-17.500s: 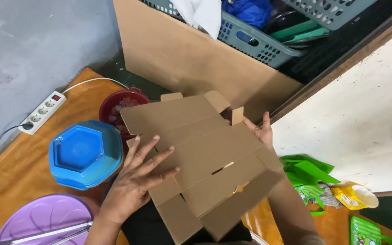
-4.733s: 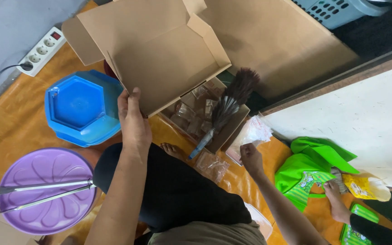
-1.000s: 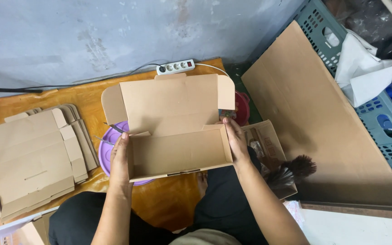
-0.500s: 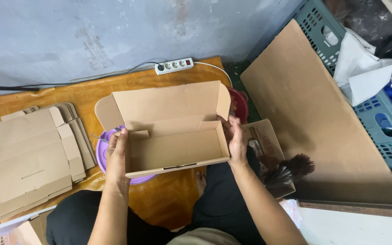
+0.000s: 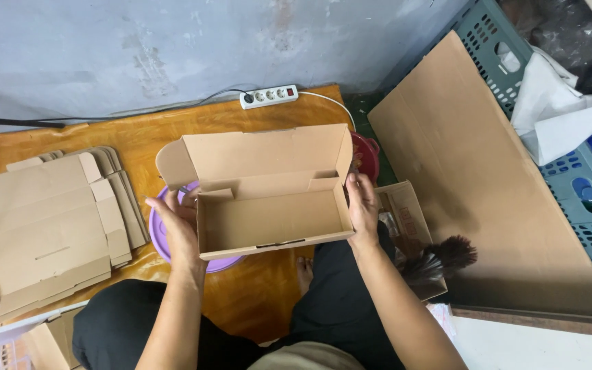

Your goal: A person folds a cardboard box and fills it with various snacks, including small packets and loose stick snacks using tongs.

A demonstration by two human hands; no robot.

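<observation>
- Head view: a brown cardboard box (image 5: 272, 205) sits assembled between both hands, a shallow oblong tray with its lid flap standing up behind and a rounded tab sticking out at the lid's left end. Its inside is bare cardboard, with small folded tabs at both back corners.
- The left hand (image 5: 176, 229) grips the box's left end wall, fingers wrapped around the outer side; the right hand (image 5: 363, 205) presses flat against the right end wall, fingertips reaching up to the lid's corner. Both hands are grasping the box.
- The box is held over the orange wooden floor (image 5: 138, 137), above a purple plate (image 5: 166, 240) that shows under its left and front edges, in front of the person's dark-trousered knees.
- Left of the box, apart from it, lies a stack of flat unfolded box blanks (image 5: 42, 226); a strip of bare floor separates them from the plate.
- Behind the lid a white power strip (image 5: 268, 96) lies by the grey wall, with open floor between.
- On the right a red bowl (image 5: 366, 154) sits just behind the right hand, and a smaller carton with a dark feather brush (image 5: 440, 257) lies close beside the right forearm. A large cardboard sheet (image 5: 488, 192) leans against green crates (image 5: 577, 192) further right.
</observation>
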